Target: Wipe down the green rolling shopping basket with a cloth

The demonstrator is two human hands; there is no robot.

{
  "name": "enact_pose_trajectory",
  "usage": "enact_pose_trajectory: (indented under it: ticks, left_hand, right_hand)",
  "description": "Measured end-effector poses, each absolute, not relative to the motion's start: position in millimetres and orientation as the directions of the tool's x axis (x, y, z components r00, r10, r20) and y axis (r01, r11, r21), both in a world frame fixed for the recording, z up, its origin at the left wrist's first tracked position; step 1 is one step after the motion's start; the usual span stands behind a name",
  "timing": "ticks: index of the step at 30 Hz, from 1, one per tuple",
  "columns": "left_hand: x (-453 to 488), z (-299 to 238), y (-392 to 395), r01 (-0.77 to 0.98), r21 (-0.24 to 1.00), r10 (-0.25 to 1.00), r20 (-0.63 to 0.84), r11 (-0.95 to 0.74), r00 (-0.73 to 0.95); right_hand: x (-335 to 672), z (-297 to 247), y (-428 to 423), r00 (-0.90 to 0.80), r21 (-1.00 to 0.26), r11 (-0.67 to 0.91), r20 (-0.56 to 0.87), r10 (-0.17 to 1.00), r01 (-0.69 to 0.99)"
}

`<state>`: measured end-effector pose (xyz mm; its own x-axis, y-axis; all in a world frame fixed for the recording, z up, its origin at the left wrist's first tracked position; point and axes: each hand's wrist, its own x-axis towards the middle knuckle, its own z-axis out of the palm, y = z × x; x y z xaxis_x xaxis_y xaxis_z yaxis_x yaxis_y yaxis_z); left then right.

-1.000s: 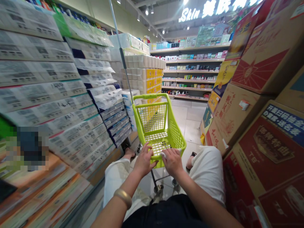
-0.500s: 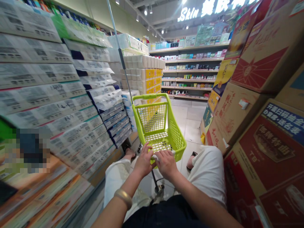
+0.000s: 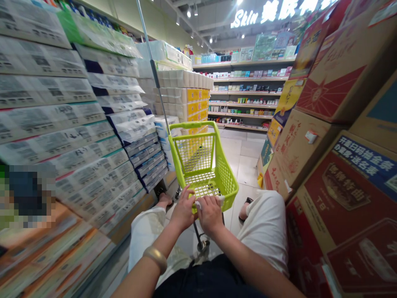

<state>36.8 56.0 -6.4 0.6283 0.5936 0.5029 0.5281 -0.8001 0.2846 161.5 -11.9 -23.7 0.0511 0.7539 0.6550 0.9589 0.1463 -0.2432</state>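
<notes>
A lime-green plastic shopping cart with mesh walls stands in front of me between my knees, and nothing shows in its basket. My left hand is closed over the left part of its near bar, a gold-coloured bangle on that wrist. Right beside it, my right hand has its fingers curled over the same bar. A small whitish patch shows by the fingers; I cannot tell if it belongs to the bar. A thin metal pole rises from the cart's far left corner.
Tall stacks of wrapped paper packs line the left side. Printed cartons are piled close on the right. A tiled floor leads between them to shelves of small boxes and bottles under a lit sign.
The view has shifted slightly, so the cart, my hands and the side stacks sit a little further left. Both hands keep their hold on the cart's near bar.
</notes>
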Motion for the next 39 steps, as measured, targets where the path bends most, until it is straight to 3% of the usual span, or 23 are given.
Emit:
enact_pose_trajectory:
  ticks: [4, 9, 14, 18, 22, 28, 32, 39]
  left_hand:
    - [31, -7, 60, 0.512, 0.282, 0.579, 0.505, -0.812, 0.641]
    - [34, -10, 59, 0.503, 0.296, 0.578, 0.522, -0.812, 0.627]
    - [39, -11, 57, 0.518, 0.298, 0.589, 0.539, -0.802, 0.602]
    - [36, -9, 58, 0.512, 0.274, 0.571, 0.539, -0.814, 0.619]
    - [31, -8, 60, 0.498, 0.269, 0.559, 0.528, -0.824, 0.639]
    - [33, -10, 59, 0.498, 0.299, 0.575, 0.534, -0.814, 0.62]
    - [38, -12, 57, 0.519, 0.298, 0.589, 0.544, -0.801, 0.597]
    - [33, -11, 61, 0.516, 0.266, 0.571, 0.525, -0.814, 0.631]
  right_hand:
    - [191, -24, -18, -0.034, -0.204, 0.222, 0.659, 0.752, 0.953]
    - [249, -23, -28, 0.079, -0.238, 0.125, 0.696, 0.713, 0.963]
    - [209, -24, -20, 0.18, -0.296, 0.054, 0.707, 0.684, 0.954]
    - [167, -24, -13, 0.092, -0.269, 0.126, 0.671, 0.736, 0.955]
    - [186, -24, -17, -0.015, -0.205, 0.201, 0.663, 0.748, 0.958]
    - [242, -23, -28, 0.06, -0.233, 0.142, 0.686, 0.725, 0.962]
    - [208, -22, -19, 0.192, -0.286, 0.019, 0.69, 0.698, 0.958]
    - [166, -21, -10, 0.002, -0.209, 0.181, 0.661, 0.75, 0.961]
